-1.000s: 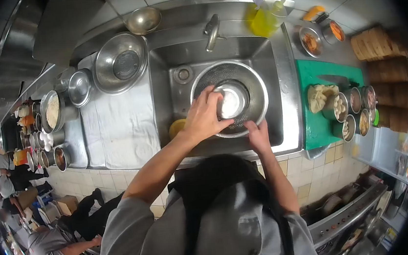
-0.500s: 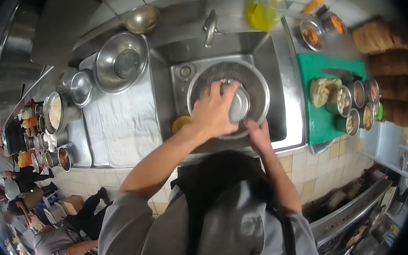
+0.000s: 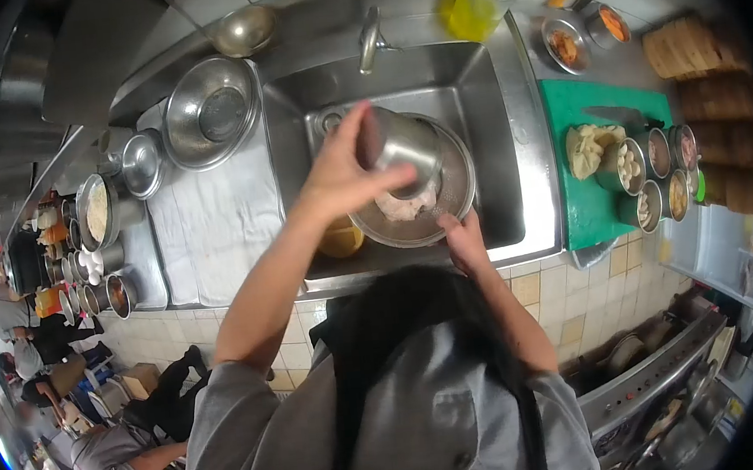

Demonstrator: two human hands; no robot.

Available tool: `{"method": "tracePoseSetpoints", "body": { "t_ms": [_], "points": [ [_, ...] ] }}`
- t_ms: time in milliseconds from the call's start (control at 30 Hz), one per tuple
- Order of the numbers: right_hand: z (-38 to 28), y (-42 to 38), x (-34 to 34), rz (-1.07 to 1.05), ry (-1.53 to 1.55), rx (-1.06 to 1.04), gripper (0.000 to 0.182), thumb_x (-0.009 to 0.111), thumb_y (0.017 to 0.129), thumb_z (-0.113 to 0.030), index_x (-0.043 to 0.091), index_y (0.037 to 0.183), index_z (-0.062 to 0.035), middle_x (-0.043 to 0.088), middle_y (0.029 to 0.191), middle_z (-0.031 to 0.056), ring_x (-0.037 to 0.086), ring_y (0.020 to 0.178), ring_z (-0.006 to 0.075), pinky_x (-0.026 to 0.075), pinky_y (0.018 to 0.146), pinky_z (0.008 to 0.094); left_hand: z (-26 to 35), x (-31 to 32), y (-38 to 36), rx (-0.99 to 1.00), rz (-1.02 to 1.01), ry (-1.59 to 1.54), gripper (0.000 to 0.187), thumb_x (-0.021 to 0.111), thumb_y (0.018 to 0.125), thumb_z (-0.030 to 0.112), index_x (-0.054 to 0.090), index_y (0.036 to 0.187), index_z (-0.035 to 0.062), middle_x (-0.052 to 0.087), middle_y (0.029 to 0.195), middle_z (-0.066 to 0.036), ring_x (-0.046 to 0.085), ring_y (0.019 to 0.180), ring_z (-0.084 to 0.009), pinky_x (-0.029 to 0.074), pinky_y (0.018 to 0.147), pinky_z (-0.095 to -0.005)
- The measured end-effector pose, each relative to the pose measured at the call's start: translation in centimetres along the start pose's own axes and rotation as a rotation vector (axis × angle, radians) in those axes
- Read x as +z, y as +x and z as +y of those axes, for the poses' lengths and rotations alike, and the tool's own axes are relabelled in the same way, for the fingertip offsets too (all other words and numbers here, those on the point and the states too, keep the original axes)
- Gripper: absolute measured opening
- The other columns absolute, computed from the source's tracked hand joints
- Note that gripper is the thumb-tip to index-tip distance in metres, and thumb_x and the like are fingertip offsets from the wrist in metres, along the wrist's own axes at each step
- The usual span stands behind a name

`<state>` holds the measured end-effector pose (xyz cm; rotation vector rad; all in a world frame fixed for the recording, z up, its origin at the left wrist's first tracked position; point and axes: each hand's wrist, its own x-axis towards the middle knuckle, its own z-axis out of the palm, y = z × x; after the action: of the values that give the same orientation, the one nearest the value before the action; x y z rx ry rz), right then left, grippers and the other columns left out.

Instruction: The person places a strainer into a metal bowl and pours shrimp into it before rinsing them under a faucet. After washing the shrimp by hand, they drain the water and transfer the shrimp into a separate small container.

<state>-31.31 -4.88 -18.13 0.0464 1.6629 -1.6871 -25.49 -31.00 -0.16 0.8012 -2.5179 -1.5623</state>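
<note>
In the sink stands a wide steel colander with a fine perforated wall. My left hand is wrapped round a steel canister, tipped over above the colander. A pale, wet-looking lump shows in the colander just under the canister; what it is I cannot make out. At the near right side, my right hand grips the colander's rim. A yellow round object lies in the sink, partly hidden by the colander and my left arm.
Behind the sink is the faucet, with yellow liquid bottles to its right. A green cutting board on the right bears a knife and several steel containers. Left lie a white cloth and steel bowls. Other people stand far left.
The canister has risen from inside the colander and tipped over, carried by my left hand. The pale lump now shows beneath it. My right hand stays at the colander's rim.
</note>
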Motion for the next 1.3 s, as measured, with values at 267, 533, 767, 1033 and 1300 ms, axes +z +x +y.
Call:
{"method": "tracePoseSetpoints", "body": {
  "t_ms": [267,533,767,1033,1300],
  "points": [
    [-2.2,-0.8,-0.4,-0.025,-0.061,-0.016,0.055,0.058,0.09,0.001,0.049,0.144,0.0041,0.064,0.131,0.0177,0.062,0.119,0.0256,0.05,0.103,0.0381,-3.9,0.7,1.4,-0.552,-0.134,-0.51,0.079,0.061,0.1,0.06,0.048,0.154,0.003,0.059,0.147,-0.021,0.061,0.131,-0.0267,0.054,0.1,-0.0429],
    [-2.5,-1.2,-0.8,-0.041,-0.077,0.012,0.061,0.059,0.089,-0.006,0.049,0.148,0.0056,0.062,0.139,0.0191,0.058,0.128,0.0277,0.044,0.11,0.0372,-3.1,2.0,0.3,-0.232,-0.048,0.274,0.071,0.059,0.104,0.047,0.042,0.158,0.0045,0.059,0.14,-0.032,0.063,0.124,-0.0455,0.053,0.103,-0.0438],
    [0.2,0.1,-2.3,-0.038,-0.176,-0.188,0.053,0.058,0.091,-0.001,0.048,0.143,0.0047,0.065,0.125,0.018,0.069,0.104,0.0264,0.064,0.073,0.0379,-0.5,2.4,-2.0,0.318,0.241,0.413,0.086,0.074,0.081,0.004,0.039,0.158,0.0152,0.048,0.145,-0.028,0.056,0.128,-0.0501,0.052,0.105,-0.0529],
    [-5.2,-1.5,-0.1,-0.015,0.021,0.16,0.048,0.057,0.094,-0.004,0.047,0.14,0.0027,0.065,0.123,0.0191,0.072,0.099,0.0274,0.066,0.064,0.037,-7.1,5.2,-1.3,-0.021,0.399,-0.241,0.073,0.057,0.089,-0.003,0.04,0.158,0.0144,0.049,0.146,-0.02,0.058,0.125,-0.0347,0.056,0.096,-0.0413],
    [0.8,6.3,-0.3,0.027,0.189,0.291,0.054,0.058,0.098,-0.007,0.041,0.149,-0.003,0.061,0.134,0.0184,0.069,0.109,0.0308,0.066,0.075,0.0402,-12.4,5.6,-2.8,-0.666,0.282,-0.997,0.055,0.059,0.095,0.006,0.045,0.148,0.0043,0.057,0.135,-0.016,0.063,0.12,-0.0322,0.063,0.089,-0.0535]
  ]
}}
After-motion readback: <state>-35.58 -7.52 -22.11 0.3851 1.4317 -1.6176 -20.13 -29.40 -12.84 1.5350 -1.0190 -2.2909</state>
